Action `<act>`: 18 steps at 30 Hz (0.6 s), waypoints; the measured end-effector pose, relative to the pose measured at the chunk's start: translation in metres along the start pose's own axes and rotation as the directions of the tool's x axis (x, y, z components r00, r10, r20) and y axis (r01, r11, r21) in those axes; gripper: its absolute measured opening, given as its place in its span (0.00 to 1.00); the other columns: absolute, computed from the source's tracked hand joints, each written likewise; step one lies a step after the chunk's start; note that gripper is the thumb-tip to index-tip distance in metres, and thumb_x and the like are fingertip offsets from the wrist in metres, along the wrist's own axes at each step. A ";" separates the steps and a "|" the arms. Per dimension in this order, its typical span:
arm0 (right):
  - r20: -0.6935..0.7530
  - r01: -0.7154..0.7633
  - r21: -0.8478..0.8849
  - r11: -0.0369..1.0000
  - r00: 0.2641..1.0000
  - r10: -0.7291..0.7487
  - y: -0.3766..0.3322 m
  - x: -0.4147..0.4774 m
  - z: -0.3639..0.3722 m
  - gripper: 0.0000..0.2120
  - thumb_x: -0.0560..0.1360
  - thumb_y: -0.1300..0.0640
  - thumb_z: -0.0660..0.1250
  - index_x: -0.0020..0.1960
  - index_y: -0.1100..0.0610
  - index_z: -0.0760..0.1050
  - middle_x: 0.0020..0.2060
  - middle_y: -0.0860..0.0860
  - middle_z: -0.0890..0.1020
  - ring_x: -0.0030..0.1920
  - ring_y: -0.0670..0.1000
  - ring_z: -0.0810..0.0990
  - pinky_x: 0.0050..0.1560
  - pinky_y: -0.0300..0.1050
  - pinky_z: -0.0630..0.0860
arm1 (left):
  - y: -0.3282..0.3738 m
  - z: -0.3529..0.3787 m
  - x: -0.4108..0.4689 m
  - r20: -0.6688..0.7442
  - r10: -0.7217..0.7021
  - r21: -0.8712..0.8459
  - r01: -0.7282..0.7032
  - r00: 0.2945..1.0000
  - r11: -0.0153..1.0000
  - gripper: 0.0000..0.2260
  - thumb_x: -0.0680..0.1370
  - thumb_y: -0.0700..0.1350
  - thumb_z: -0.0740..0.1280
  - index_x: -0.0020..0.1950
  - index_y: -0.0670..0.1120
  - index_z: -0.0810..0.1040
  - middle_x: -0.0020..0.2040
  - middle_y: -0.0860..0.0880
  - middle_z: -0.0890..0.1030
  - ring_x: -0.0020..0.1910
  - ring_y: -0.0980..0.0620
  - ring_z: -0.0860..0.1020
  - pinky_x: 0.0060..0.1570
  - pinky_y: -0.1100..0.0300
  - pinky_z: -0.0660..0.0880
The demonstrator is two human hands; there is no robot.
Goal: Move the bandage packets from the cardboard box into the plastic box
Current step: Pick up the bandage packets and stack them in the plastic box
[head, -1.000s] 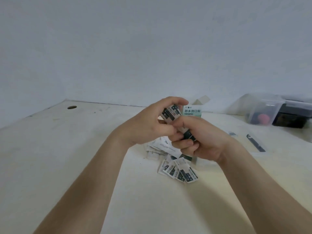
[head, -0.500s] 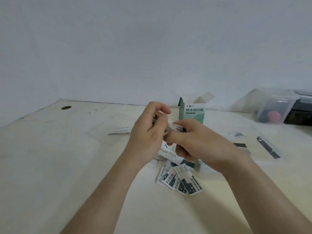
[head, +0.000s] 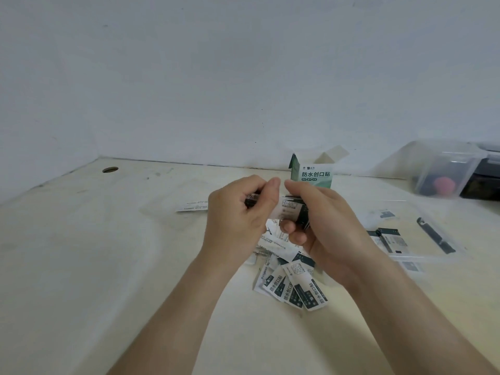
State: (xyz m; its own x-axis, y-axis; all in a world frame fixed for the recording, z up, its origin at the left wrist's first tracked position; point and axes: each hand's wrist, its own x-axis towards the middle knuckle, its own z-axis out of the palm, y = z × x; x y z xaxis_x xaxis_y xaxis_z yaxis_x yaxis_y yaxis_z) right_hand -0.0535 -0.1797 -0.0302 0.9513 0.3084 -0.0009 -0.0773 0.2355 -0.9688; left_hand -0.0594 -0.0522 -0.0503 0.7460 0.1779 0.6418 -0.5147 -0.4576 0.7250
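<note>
Surface: cream table [head: 108, 266], loose packets [head: 293, 289] heaped under your hands.
Hands: your left hand [head: 238, 220] and right hand [head: 332, 228] both pinch the held packets [head: 290, 211].
Boxes: cardboard box [head: 313, 175] behind; plastic box [head: 422, 257] to your right.
Risk: a loosened pinch could let the stack fan and spill.

Cardboard box [head: 311, 175]: far centre of table [head: 81, 266].
Packet pile [head: 293, 286]: on table, nearer than cardboard box.
Plastic box [head: 427, 257]: right of pile, packets inside.
</note>
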 end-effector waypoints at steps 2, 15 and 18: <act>-0.014 0.014 0.001 1.000 1.000 -0.014 0.000 0.001 -0.001 0.10 0.80 0.57 0.62 0.46 0.63 0.76 0.25 0.50 0.75 0.24 0.48 0.70 0.20 0.37 0.64 | 0.008 -0.004 0.000 0.000 -0.070 -0.107 0.069 0.998 0.992 0.10 0.76 0.44 0.70 0.34 0.45 0.80 0.25 0.49 0.76 0.20 0.51 0.71 0.23 0.68 0.66; -0.016 -0.034 0.043 0.998 0.999 0.035 -0.003 0.000 -0.007 0.16 0.79 0.49 0.64 0.35 0.52 0.64 0.26 0.50 0.65 0.22 0.47 0.60 0.20 0.36 0.53 | 0.012 0.001 -0.002 0.279 -0.299 -0.462 0.401 0.912 0.791 0.12 0.74 0.50 0.65 0.33 0.47 0.69 0.31 0.47 0.68 0.21 0.59 0.66 0.22 0.70 0.62; -0.042 -0.011 -0.011 1.000 0.999 0.010 -0.004 0.001 -0.009 0.18 0.78 0.49 0.64 0.34 0.52 0.62 0.26 0.49 0.60 0.22 0.47 0.58 0.20 0.37 0.54 | 0.012 0.000 -0.003 0.357 -0.278 -0.417 0.419 0.892 0.807 0.12 0.74 0.50 0.63 0.35 0.46 0.66 0.31 0.46 0.64 0.22 0.56 0.62 0.22 0.68 0.60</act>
State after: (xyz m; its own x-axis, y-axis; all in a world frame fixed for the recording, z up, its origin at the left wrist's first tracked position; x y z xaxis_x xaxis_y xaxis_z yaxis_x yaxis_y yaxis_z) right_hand -0.0494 -0.1882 -0.0288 0.9620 0.2721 -0.0210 -0.0840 0.2219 -0.9714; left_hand -0.0675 -0.0582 -0.0440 0.9593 -0.0253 0.2814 -0.2792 0.0688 0.9578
